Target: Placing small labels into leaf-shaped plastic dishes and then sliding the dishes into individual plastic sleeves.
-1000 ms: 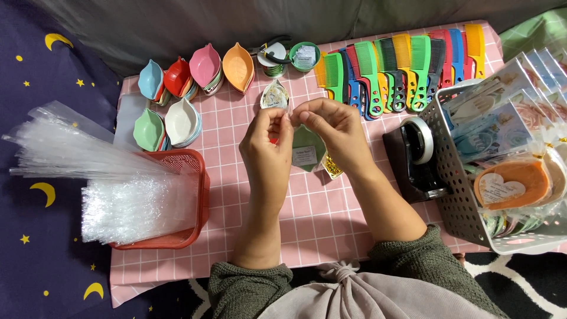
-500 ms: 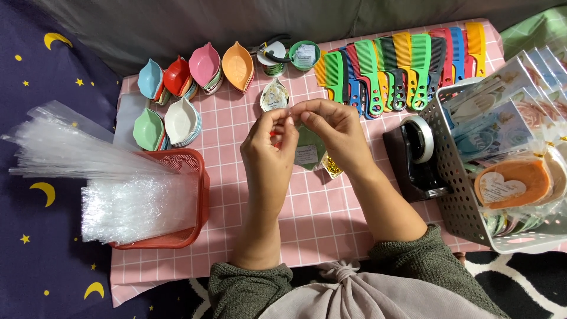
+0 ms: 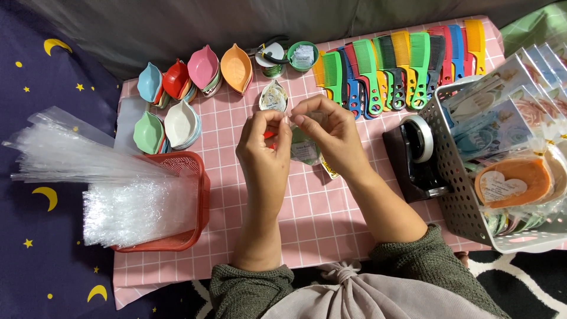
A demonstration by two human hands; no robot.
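The small clear bag (image 3: 306, 145) with a green leaf-shaped dish inside hangs between my hands above the pink checked cloth (image 3: 331, 218). My left hand (image 3: 264, 147) and right hand (image 3: 331, 133) both pinch its top edge, fingertips nearly meeting. Beyond lie a wrapped dish (image 3: 273, 96) and a row of coloured combs (image 3: 396, 62).

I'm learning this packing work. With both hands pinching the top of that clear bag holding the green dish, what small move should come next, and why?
Probably reach the right hand to the tape dispenser beside it. Both hands, left hand too, pinch the clear bag closed above the green dish, and no tape shows on it yet, so sealing seems the likely next step.
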